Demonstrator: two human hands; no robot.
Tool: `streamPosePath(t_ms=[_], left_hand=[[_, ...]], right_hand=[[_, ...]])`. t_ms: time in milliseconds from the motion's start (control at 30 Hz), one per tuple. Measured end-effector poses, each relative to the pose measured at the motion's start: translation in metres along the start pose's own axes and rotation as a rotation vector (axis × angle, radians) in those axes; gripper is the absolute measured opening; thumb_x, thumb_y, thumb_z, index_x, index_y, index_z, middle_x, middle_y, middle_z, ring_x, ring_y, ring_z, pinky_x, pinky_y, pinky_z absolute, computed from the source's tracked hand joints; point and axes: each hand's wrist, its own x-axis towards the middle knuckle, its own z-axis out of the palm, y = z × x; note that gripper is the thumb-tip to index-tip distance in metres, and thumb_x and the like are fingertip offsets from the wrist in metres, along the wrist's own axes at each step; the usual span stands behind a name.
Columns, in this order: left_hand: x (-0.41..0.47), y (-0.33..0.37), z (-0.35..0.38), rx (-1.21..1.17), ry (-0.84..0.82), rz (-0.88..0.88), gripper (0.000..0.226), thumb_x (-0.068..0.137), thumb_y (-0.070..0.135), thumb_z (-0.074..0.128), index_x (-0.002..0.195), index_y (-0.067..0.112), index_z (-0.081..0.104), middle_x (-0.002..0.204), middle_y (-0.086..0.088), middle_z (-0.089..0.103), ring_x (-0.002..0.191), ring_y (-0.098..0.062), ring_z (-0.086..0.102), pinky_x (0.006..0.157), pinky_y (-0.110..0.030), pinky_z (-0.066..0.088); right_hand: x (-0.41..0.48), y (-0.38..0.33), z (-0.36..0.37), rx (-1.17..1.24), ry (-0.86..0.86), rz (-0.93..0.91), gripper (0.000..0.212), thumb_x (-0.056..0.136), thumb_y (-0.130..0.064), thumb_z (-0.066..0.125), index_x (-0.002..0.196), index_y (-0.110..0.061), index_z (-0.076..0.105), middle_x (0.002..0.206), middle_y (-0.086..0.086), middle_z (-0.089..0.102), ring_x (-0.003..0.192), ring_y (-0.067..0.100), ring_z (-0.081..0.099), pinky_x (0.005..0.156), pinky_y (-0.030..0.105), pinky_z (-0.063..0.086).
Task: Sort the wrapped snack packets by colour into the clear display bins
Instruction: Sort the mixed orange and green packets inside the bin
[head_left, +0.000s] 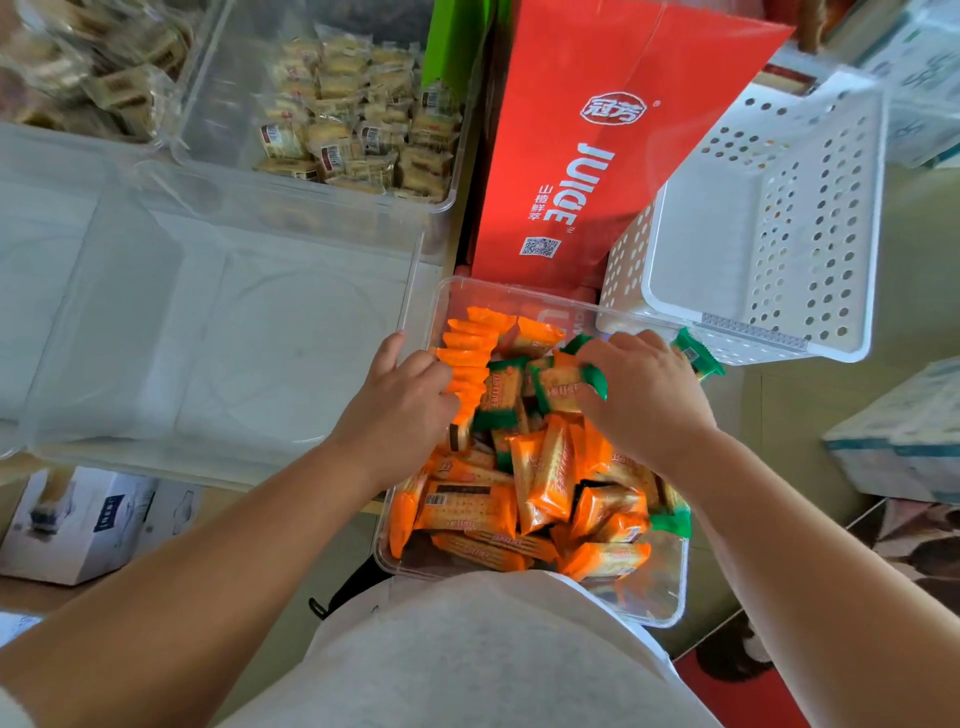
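A clear bin (519, 299) right in front of me holds several orange packets (550, 478) mixed with green packets (498, 415). My left hand (400, 410) grips a stacked bunch of orange packets (465, 358) at the bin's far left. My right hand (641, 395) holds several green packets (563, 387), and one more green packet (696, 353) sticks out past its fingers over the bin's right rim. A large clear bin (223, 332) stands to the left with nothing in it.
Behind it stand clear bins of pale wrapped cakes (353, 119) and brown snacks (98, 67). A red juice carton (587, 150) rises behind the packet bin, with a white perforated basket (758, 223) to its right. Boxes (78, 519) sit low left and another box (904, 436) sits right.
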Motion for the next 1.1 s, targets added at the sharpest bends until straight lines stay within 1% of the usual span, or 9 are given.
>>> streamPosePath(t_ms=[67, 167, 233, 300, 333, 467, 633, 867, 1100], left_hand=[[-0.001, 0.0, 0.003, -0.009, -0.001, -0.01, 0.01, 0.077, 0.003, 0.075, 0.074, 0.012, 0.073, 0.087, -0.005, 0.064, 0.096, -0.028, 0.06, 0.112, -0.066, 0.028], [-0.002, 0.001, 0.002, 0.003, -0.042, -0.032, 0.009, 0.079, 0.008, 0.074, 0.073, 0.014, 0.072, 0.083, -0.002, 0.069, 0.103, -0.026, 0.061, 0.117, -0.066, 0.013], [-0.001, 0.003, -0.001, 0.002, -0.092, -0.051, 0.012, 0.082, 0.009, 0.071, 0.072, 0.016, 0.069, 0.08, -0.001, 0.069, 0.106, -0.026, 0.061, 0.119, -0.064, 0.006], [0.001, 0.004, -0.003, -0.013, -0.111, -0.075, 0.019, 0.085, 0.008, 0.065, 0.072, 0.019, 0.057, 0.076, 0.002, 0.065, 0.104, -0.024, 0.06, 0.12, -0.063, 0.003], [0.001, 0.004, -0.004, -0.027, -0.113, -0.083, 0.02, 0.086, 0.007, 0.061, 0.076, 0.021, 0.051, 0.075, 0.003, 0.061, 0.102, -0.023, 0.058, 0.12, -0.062, 0.002], [-0.003, -0.002, -0.001, -0.028, -0.197, -0.066, 0.009, 0.091, 0.018, 0.062, 0.099, 0.022, 0.064, 0.087, 0.004, 0.064, 0.115, -0.02, 0.051, 0.115, -0.065, -0.007], [0.002, -0.002, -0.001, -0.032, -0.2, -0.077, 0.012, 0.094, 0.018, 0.061, 0.083, 0.021, 0.063, 0.078, 0.005, 0.061, 0.107, -0.018, 0.051, 0.115, -0.065, -0.005], [0.001, -0.008, -0.009, -0.029, -0.088, -0.067, 0.016, 0.09, 0.017, 0.067, 0.074, 0.019, 0.064, 0.072, 0.004, 0.062, 0.1, -0.02, 0.053, 0.118, -0.066, 0.008], [-0.003, -0.014, -0.006, -0.069, -0.102, -0.086, 0.01, 0.087, 0.013, 0.068, 0.079, 0.019, 0.069, 0.076, 0.006, 0.062, 0.102, -0.018, 0.048, 0.118, -0.062, 0.001]], right_hand=[[-0.001, -0.002, 0.004, -0.173, -0.002, 0.01, 0.033, 0.086, -0.033, 0.065, 0.118, -0.027, 0.066, 0.12, 0.005, 0.06, 0.114, 0.031, 0.049, 0.094, 0.047, 0.043], [-0.004, -0.027, 0.018, -0.053, 0.008, -0.174, 0.02, 0.087, -0.016, 0.065, 0.107, -0.018, 0.07, 0.108, 0.004, 0.064, 0.106, 0.028, 0.055, 0.092, 0.045, 0.048], [-0.007, -0.05, 0.026, 0.1, -0.256, -0.268, 0.021, 0.093, -0.011, 0.056, 0.109, -0.015, 0.07, 0.104, 0.004, 0.066, 0.101, 0.026, 0.06, 0.087, 0.042, 0.053], [-0.005, -0.064, 0.033, 0.197, -0.569, -0.239, 0.026, 0.099, -0.02, 0.048, 0.115, -0.015, 0.068, 0.108, 0.007, 0.067, 0.101, 0.027, 0.062, 0.087, 0.041, 0.052], [-0.002, -0.068, 0.039, 0.198, -0.639, -0.235, 0.028, 0.101, -0.022, 0.046, 0.116, -0.014, 0.068, 0.109, 0.007, 0.067, 0.101, 0.027, 0.062, 0.087, 0.04, 0.052], [0.012, -0.071, 0.067, 0.004, -0.621, -0.252, 0.028, 0.099, -0.022, 0.043, 0.119, -0.025, 0.063, 0.109, -0.001, 0.061, 0.109, 0.026, 0.056, 0.088, 0.038, 0.046], [0.019, -0.077, 0.08, -0.257, -0.629, -0.283, 0.033, 0.093, -0.027, 0.052, 0.126, -0.032, 0.056, 0.124, -0.006, 0.056, 0.119, 0.026, 0.041, 0.102, 0.05, 0.03], [0.018, -0.083, 0.086, -0.261, -0.526, -0.232, 0.028, 0.091, -0.033, 0.052, 0.117, -0.032, 0.061, 0.111, -0.004, 0.063, 0.117, 0.026, 0.043, 0.105, 0.049, 0.028], [0.02, -0.103, 0.086, -0.288, -0.758, -0.123, 0.046, 0.092, -0.023, 0.054, 0.136, -0.015, 0.043, 0.133, 0.008, 0.052, 0.13, 0.035, 0.029, 0.109, 0.057, 0.022]])
